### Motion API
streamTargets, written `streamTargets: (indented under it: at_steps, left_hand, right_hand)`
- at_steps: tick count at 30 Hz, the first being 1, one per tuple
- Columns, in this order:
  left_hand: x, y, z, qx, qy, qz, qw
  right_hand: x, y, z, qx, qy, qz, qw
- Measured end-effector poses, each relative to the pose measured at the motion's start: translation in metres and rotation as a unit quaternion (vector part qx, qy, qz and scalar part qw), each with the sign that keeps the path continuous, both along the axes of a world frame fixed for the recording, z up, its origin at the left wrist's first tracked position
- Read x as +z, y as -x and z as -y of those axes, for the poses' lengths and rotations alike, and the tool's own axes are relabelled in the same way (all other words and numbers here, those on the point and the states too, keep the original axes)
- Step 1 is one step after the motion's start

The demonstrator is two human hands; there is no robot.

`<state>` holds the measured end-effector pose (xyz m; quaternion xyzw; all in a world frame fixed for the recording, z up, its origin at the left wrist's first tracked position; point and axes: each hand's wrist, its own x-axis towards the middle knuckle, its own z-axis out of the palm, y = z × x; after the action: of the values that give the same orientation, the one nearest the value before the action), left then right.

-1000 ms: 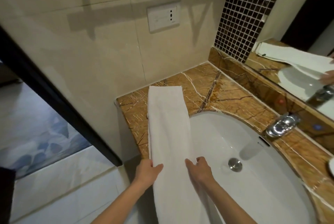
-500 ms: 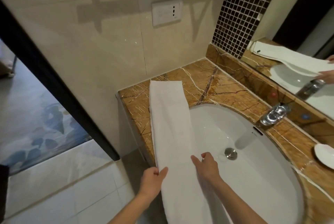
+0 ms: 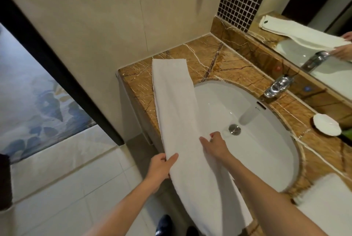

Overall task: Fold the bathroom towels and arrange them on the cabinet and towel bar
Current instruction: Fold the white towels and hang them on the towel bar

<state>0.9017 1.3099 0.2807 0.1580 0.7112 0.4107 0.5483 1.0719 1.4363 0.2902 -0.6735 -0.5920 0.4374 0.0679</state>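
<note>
Towel (image 3: pixel 177 106) stretched out long and narrow, folded into a strip. Its far end lies flat on the marble countertop (image 3: pixel 228 64) by the wall, and its middle crosses the left rim of the white sink (image 3: pixel 266 140). The near end runs off the front edge. Left hand (image 3: pixel 160 167) pinches the left edge, thumb on top. Right hand (image 3: pixel 217 146) grips the right edge, fingers curled. Chrome faucet (image 3: pixel 278 87) and small white dish (image 3: pixel 326 124) sit behind the basin.
</note>
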Motion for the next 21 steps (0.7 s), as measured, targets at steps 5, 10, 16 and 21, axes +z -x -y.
streamTargets:
  at_steps: [5, 10, 16, 21]
  left_hand:
    - [0.013, -0.018, 0.012, -0.015, -0.022, -0.006, 1.000]
    - [0.020, -0.047, 0.034, 0.022, -0.021, 0.007, 1.000]
    - [0.019, -0.070, 0.060, 0.035, -0.022, 0.063, 0.997]
    - [0.016, -0.083, 0.064, 0.022, -0.030, 0.002, 0.999]
  right_hand:
    - [0.002, -0.006, 0.006, 0.018, -0.036, -0.008, 0.999]
    - [0.008, -0.018, 0.020, 0.027, -0.004, -0.024, 0.999]
    - [0.016, -0.038, 0.019, 0.015, 0.067, -0.076, 0.995]
    - [0.017, -0.038, 0.034, 0.098, -0.032, 0.009, 0.995]
